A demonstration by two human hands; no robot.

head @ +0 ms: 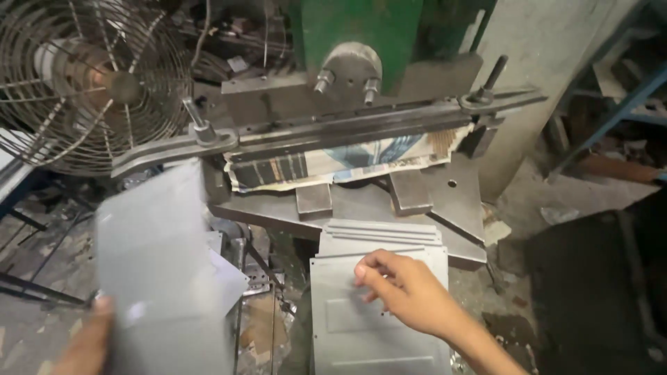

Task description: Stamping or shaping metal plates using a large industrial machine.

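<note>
One sheet [156, 278] clamped in the left hand [87, 344], off the press [347, 132]; right hand [410, 292], fingers loosely apart, touches the stack [375, 333]; many sheets appear left.

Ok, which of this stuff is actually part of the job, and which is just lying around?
In use:
- left hand holding a blurred grey metal sheet
- right hand on the stack of stamped metal panels
- green press and its bed

Lying about:
- wire-guard fan
- printed paper under the clamp bar
- floor scraps
</note>
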